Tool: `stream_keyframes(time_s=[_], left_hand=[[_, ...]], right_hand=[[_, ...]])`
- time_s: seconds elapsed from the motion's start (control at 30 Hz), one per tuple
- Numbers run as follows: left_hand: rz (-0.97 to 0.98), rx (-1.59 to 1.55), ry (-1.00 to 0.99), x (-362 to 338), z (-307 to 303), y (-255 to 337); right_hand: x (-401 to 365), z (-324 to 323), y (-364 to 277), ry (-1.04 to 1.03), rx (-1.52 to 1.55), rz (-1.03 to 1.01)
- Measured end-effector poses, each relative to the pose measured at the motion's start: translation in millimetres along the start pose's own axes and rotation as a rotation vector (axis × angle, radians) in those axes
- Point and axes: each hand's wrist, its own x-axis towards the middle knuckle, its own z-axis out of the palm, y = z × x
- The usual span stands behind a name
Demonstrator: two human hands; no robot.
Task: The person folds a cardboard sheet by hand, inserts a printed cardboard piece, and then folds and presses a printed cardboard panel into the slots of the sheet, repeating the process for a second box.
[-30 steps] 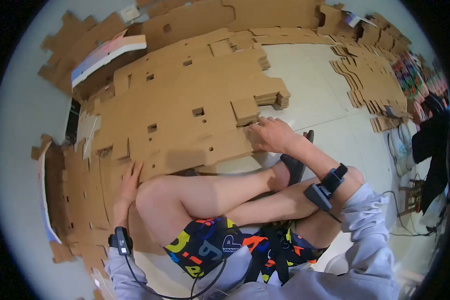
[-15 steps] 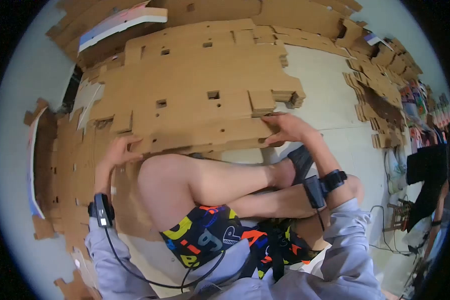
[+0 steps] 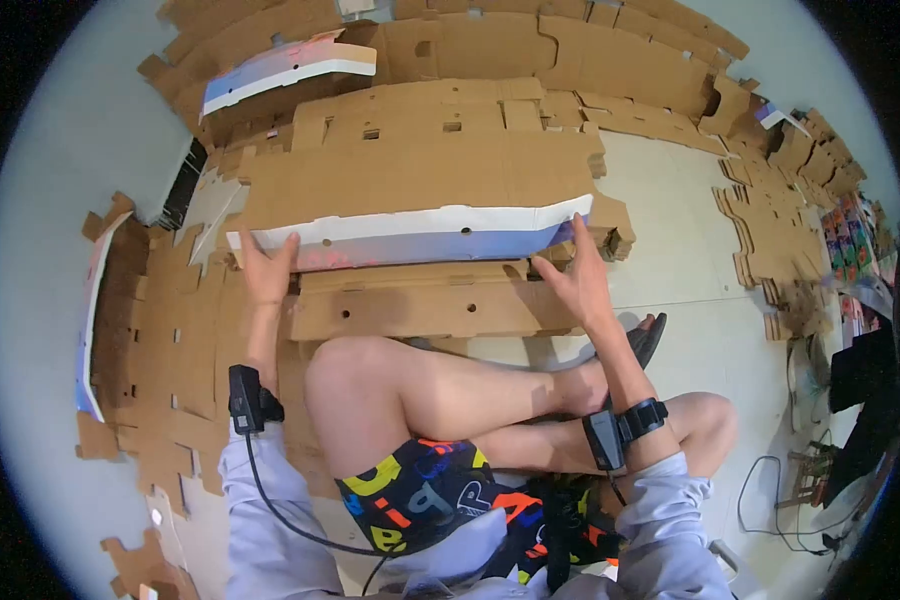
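A flat brown die-cut cardboard sheet (image 3: 420, 172) lies on top of a stack in front of me. Its near flap (image 3: 410, 225) is folded up and over, showing a white and blue-purple printed face with small holes. My left hand (image 3: 268, 272) grips the flap's left end, with thumb and fingers apart along it. At the right end, my right hand (image 3: 578, 280) holds the flap, its fingertips on the printed face and its thumb near the lower edge. Below the flap, the edge of another brown sheet (image 3: 410, 310) shows, with two round holes.
More cardboard sheets (image 3: 160, 370) are stacked at left, with an upright printed-edge piece (image 3: 88, 310). Another printed flap (image 3: 295, 72) stands at the back. Stacked cardboard (image 3: 770, 220) lies at right, near cables (image 3: 770, 500). My crossed legs (image 3: 450, 375) are close in front.
Both hands have lifted the near edge of the top sheet and folded it away from me. The printed side now shows, and the sheet beneath is uncovered.
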Motion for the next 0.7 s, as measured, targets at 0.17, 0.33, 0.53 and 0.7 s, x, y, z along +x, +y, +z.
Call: stream_keyframes(time_s=[0.17,0.33,0.53,0.7], left_hand=[[-0.332,-0.414,-0.252,-7.8,-2.2,-8.0],[-0.282,-0.364,-0.324,-22.3,-18.7,18.4],[-0.306,-0.556,-0.482,-14.9,-31.5,63.3],[-0.354,-0.231,-0.548,-45.1,0.4,24.3]], right_hand=[[9.3,39.5,-4.7,-0.172,0.522,0.232],[8.7,45.6,6.8,0.025,0.657,0.265],[18.8,-3.4,2.2,0.067,0.503,0.241],[0.3,18.7,9.5,0.018,0.189,0.124]])
